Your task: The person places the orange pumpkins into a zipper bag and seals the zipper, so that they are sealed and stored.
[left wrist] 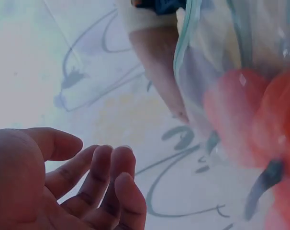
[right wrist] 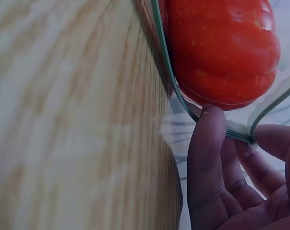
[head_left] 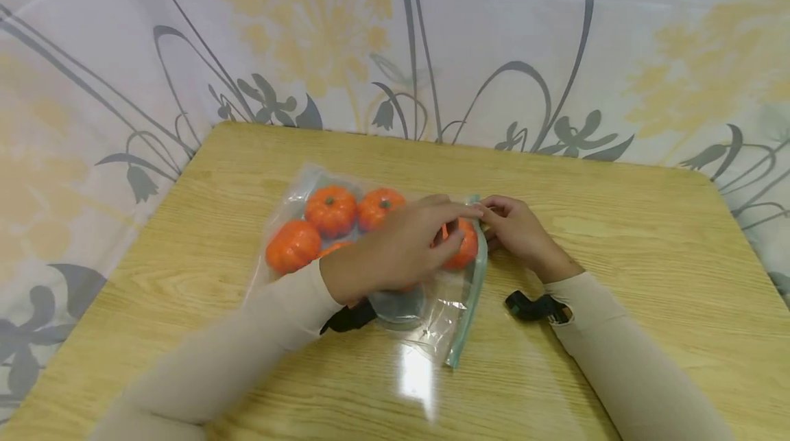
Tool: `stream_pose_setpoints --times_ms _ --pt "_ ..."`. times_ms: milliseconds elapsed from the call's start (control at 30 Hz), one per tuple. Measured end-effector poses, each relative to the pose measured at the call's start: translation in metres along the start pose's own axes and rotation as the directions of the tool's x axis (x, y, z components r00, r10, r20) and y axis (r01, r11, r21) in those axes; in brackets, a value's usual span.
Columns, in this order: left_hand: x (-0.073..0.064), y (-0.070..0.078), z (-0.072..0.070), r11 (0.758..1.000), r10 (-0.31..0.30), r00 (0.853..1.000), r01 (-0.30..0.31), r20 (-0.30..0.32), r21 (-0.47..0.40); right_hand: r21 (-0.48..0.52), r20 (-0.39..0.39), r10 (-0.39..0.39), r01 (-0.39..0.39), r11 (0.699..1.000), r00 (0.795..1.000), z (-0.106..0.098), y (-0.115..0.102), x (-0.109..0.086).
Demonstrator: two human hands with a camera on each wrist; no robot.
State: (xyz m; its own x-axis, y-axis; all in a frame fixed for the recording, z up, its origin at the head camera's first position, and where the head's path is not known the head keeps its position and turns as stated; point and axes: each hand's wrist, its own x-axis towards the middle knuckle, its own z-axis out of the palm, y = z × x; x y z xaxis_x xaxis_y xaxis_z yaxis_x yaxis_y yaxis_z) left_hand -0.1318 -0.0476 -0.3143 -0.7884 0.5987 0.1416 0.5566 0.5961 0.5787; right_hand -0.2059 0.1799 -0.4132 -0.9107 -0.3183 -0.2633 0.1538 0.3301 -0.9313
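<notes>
A clear zip bag point(head_left: 453, 300) with a green seal strip point(head_left: 472, 311) lies on the table, holding several orange toy pumpkins point(head_left: 331, 211). My right hand point(head_left: 521, 235) pinches the far end of the bag's mouth between thumb and fingers. In the right wrist view, the two green edges stand apart there, with a pumpkin point(right wrist: 226, 52) just inside. My left hand point(head_left: 401, 242) reaches across above the bag, its fingertips near the seal's far end. Its fingers point(left wrist: 123, 165) are loosely bent and hold nothing in the left wrist view. My left hand hides some pumpkins in the head view.
The wood-grain table point(head_left: 623, 242) stretches around the bag on all sides. Patterned cloth point(head_left: 345, 36) with grey and yellow flowers hangs behind it and at the left. Black wrist devices point(head_left: 531, 307) sit at both sleeves, close to the tabletop.
</notes>
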Motion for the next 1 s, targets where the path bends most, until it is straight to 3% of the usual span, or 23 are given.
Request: stream_pose_setpoints --times_ms 167,300,500,667,1000 --pt "0.025 -0.008 -0.009 0.993 -0.023 1.000 0.022 0.001 0.112 -0.018 -0.015 -0.020 0.020 1.000 1.000 0.001 0.005 0.002" --pt "0.047 -0.021 -0.010 0.981 -0.084 0.996 0.077 0.032 0.176 -0.006 -0.025 -0.035 0.035 0.999 0.999 0.003 0.004 0.001" --pt "0.072 -0.041 -0.006 0.963 -0.184 0.976 0.155 0.116 0.222 -0.018 -0.064 -0.063 0.062 0.998 0.996 0.005 0.000 -0.001" --pt "0.084 -0.052 0.002 0.953 -0.240 0.950 0.191 0.199 0.235 -0.024 -0.087 -0.081 0.079 0.997 0.993 0.006 -0.003 -0.002" --pt "0.093 -0.055 0.005 0.953 -0.266 0.938 0.220 0.224 0.208 -0.032 -0.096 -0.139 0.137 0.990 0.986 0.004 -0.008 -0.003"
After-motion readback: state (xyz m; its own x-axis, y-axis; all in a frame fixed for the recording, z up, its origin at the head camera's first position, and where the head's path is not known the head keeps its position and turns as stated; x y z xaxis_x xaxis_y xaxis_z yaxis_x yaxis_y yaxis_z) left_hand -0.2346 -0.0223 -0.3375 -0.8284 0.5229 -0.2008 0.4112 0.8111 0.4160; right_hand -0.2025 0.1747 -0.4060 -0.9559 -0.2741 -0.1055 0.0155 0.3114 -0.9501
